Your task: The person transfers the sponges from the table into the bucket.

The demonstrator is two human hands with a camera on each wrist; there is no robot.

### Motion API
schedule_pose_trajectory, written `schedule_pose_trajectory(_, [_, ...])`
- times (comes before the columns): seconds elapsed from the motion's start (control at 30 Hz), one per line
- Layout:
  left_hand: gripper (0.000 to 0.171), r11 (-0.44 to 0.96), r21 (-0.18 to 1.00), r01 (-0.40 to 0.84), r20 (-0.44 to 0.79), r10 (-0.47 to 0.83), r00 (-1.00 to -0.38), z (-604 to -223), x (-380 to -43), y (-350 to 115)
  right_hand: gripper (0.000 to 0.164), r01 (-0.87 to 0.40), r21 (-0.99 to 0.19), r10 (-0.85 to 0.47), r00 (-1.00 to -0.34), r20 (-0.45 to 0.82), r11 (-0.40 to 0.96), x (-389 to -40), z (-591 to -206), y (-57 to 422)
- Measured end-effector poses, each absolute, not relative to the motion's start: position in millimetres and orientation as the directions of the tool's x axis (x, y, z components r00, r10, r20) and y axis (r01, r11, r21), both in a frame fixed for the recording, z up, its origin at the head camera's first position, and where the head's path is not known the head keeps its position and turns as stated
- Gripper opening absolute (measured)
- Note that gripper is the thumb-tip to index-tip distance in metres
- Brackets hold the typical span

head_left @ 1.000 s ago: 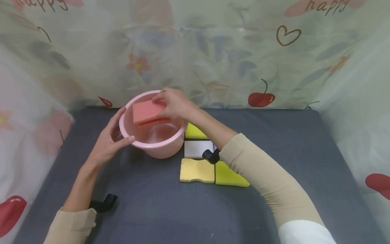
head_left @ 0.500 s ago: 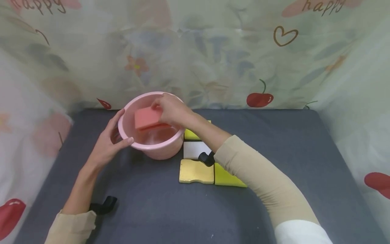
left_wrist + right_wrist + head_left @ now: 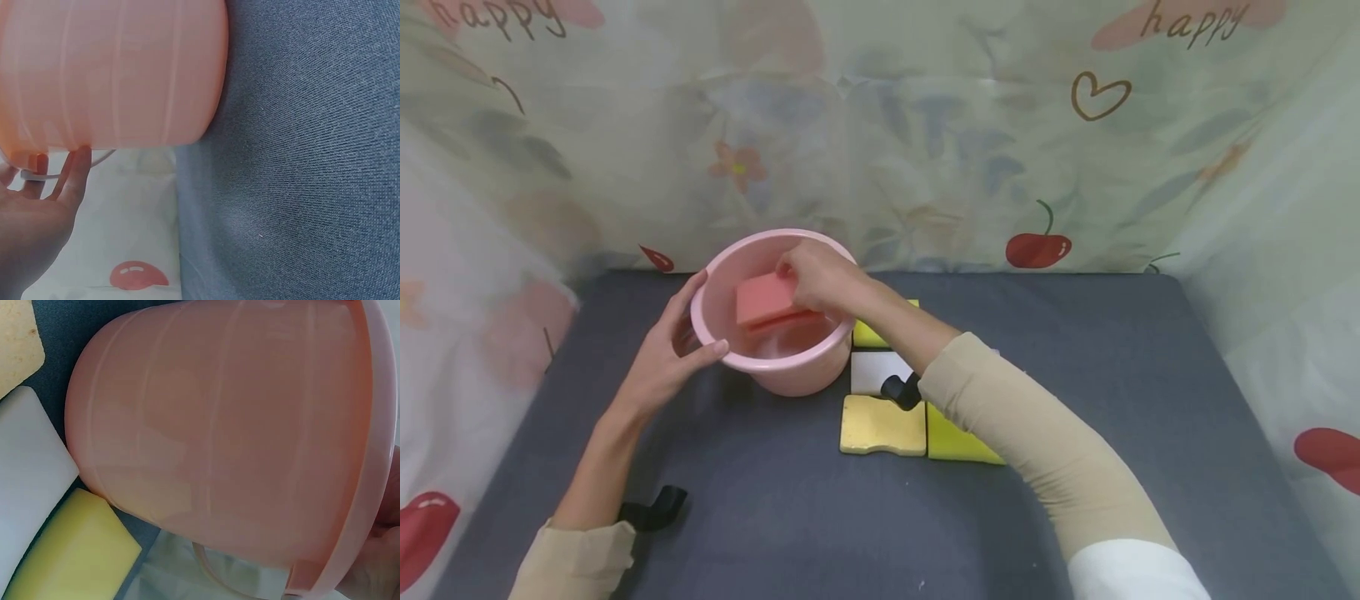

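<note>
A pink bucket [image 3: 797, 379] stands on the dark cloth towards the back left. My left hand [image 3: 658, 362] grips its left side, thumb at the rim and fingers spread round the wall. In the left wrist view a thin pale handle [image 3: 103, 158] passes close by those fingers. Inside the bucket's mouth, my right hand [image 3: 827, 279] pinches a pink sponge [image 3: 763, 298], held slightly tilted over the bottom. The right wrist view has the bucket's outer wall [image 3: 206, 425] in front of the sponge, with only part of the hand showing past the rim.
Right of the bucket lie a yellow sponge [image 3: 868, 335], a white block [image 3: 871, 372], a pale yellow sponge with a notched edge [image 3: 883, 427] and a yellow-green sponge [image 3: 958, 437]. My right forearm crosses above them. A patterned curtain [image 3: 925, 167] hangs behind the table.
My right hand has lowered the pink sponge deeper into the bucket. The left hand keeps its hold on the bucket's side.
</note>
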State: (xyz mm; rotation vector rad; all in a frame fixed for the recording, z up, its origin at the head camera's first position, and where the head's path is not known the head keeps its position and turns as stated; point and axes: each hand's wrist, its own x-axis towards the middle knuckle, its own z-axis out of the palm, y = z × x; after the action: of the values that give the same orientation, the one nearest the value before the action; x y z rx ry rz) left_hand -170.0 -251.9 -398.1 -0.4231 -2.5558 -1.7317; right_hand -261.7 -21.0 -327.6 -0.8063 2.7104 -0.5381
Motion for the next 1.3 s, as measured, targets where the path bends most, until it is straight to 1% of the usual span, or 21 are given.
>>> schedule_pose_trajectory(0.1, [0.091, 0.349, 0.907, 0.236, 0.17, 0.209, -0.963, -397, -170, -252, 0.041, -0.465, -0.39, -0.558, -0.813, -0.168, 0.795, -262, -327, -23])
schedule_pose_trajectory(0.23, [0.091, 0.346, 0.907, 0.241, 0.174, 0.213, -0.961, -398, -170, -251, 0.04, -0.442, -0.389, -0.542, -0.817, -0.196, 0.808, -261, -328, -24])
schedule_pose_trajectory(0.33, [0.09, 0.337, 0.908, 0.248, 0.181, 0.216, -0.959, -398, -169, -251, 0.042, -0.415, -0.416, -0.529, -0.823, -0.207, 0.809, -260, -328, -24])
schedule_pose_trajectory(0.5, [0.09, 0.326, 0.91, 0.257, 0.191, 0.221, -0.956, -399, -168, -251, 0.05, -0.395, -0.471, -0.534, -0.82, -0.206, 0.789, -259, -327, -22])
schedule_pose_trajectory(0.83, [0.091, 0.314, 0.914, 0.257, 0.193, 0.221, -0.956, -399, -169, -251, 0.052, -0.368, -0.574, -0.543, -0.824, -0.164, 0.732, -261, -310, -11])
schedule_pose_trajectory(1.1, [0.09, 0.319, 0.915, 0.245, 0.182, 0.216, -0.959, -401, -169, -252, 0.051, -0.426, -0.652, -0.613, -0.786, -0.076, 0.627, -260, -307, 3])
schedule_pose_trajectory(1.3, [0.089, 0.301, 0.92, 0.251, 0.19, 0.218, -0.957, -400, -169, -251, 0.048, -0.42, -0.722, -0.636, -0.771, -0.035, 0.549, -254, -304, 17])
